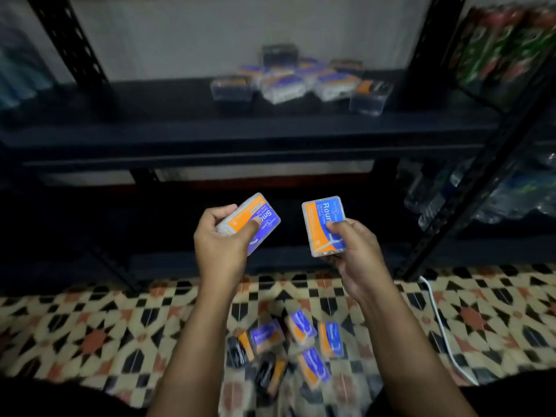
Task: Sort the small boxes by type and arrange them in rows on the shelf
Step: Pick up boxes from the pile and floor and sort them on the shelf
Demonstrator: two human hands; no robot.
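Observation:
My left hand point(221, 240) grips a small clear box with a dark-blue and orange label point(255, 219), tilted to the right. My right hand point(350, 248) holds a similar box with a lighter blue and orange label point(323, 224), nearly upright. Both are held in front of the lower part of a black shelf unit. On the shelf board point(150, 127) above lies a loose heap of several such boxes point(298, 81). Between my forearms, on the floor, lies another pile of several boxes point(288, 347), some with black contents.
Black slotted uprights point(67, 40) frame the shelf. To the right stand a rack with colourful packets point(508, 46) and plastic bottles point(457, 191). A white cable point(442, 326) runs over the patterned tile floor point(90, 326). Blue items point(18, 70) show at far left.

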